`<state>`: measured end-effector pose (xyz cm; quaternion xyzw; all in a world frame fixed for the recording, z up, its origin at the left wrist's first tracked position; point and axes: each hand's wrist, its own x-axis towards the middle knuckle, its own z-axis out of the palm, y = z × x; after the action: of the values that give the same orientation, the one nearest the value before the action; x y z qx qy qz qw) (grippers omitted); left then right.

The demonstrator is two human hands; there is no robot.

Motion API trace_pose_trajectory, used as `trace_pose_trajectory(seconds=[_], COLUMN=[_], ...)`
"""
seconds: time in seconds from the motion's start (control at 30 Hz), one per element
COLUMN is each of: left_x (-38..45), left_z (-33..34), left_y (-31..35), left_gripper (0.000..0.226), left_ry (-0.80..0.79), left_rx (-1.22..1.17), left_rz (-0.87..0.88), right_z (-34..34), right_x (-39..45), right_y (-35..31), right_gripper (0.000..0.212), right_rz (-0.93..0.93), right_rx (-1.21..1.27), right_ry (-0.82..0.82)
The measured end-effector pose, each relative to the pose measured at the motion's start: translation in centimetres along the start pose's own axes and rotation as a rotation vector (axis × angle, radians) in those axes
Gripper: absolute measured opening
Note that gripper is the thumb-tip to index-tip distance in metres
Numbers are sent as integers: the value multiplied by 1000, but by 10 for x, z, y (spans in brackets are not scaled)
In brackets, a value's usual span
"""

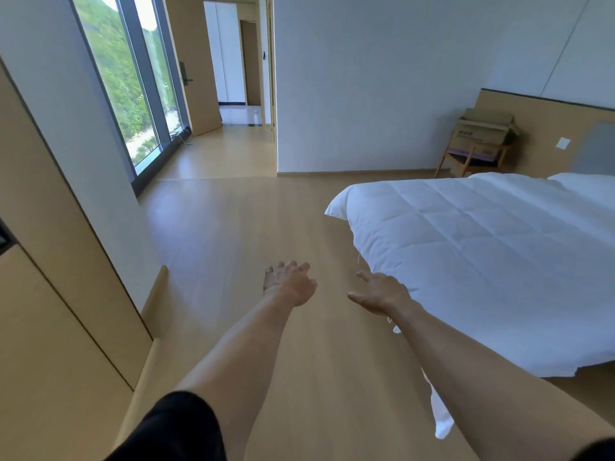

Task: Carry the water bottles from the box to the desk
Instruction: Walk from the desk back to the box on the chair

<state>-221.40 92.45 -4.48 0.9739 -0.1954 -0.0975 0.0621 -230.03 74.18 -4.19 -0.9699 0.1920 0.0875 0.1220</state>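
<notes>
Bedroom with a wooden floor [253, 211], a big window [133, 94] at upper left and a white bed [482, 261] at right. Cardboard box [487, 128] up on a chair [472, 159] at far right, well apart from both hands; no water bottles or surface to be seen. Left hand [289, 282] and right hand [382, 292] stretched out low in the middle, fingers loose, holding nothing, so probably on the way to the box; next, walk past the bed and reach in for bottles.
</notes>
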Motion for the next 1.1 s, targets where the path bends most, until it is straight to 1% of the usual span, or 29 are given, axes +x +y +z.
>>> trace_pose_trajectory(seconds=[0.07, 0.17, 0.33, 0.5, 0.67, 0.9, 1.1], left_x=[34, 76, 144, 220, 318, 458, 539], left_z=[-6, -11, -19, -28, -43, -75, -91], left_y=[-7, -12, -18, -27, -35, -16, -16], left_gripper=[52, 53, 53, 52, 52, 53, 54], left_ry=[2, -20, -32, -30, -11, -31, -29], left_rx=[1, 11, 13, 19, 56, 66, 44], left_rz=[18, 40, 52, 26, -24, -81, -104], right_z=[-5, -10, -16, -23, -35, -76, -103], right_x=[34, 77, 148, 234, 343, 482, 570], right_y=[-12, -26, -36, -41, -51, -45, -45], right_gripper=[67, 67, 69, 70, 70, 68, 68], right_rz=[-10, -21, -24, -32, -96, -132, -145], right_rx=[-17, 22, 49, 29, 31, 17, -19], right_ry=[4, 17, -1, -17, -24, -63, -87])
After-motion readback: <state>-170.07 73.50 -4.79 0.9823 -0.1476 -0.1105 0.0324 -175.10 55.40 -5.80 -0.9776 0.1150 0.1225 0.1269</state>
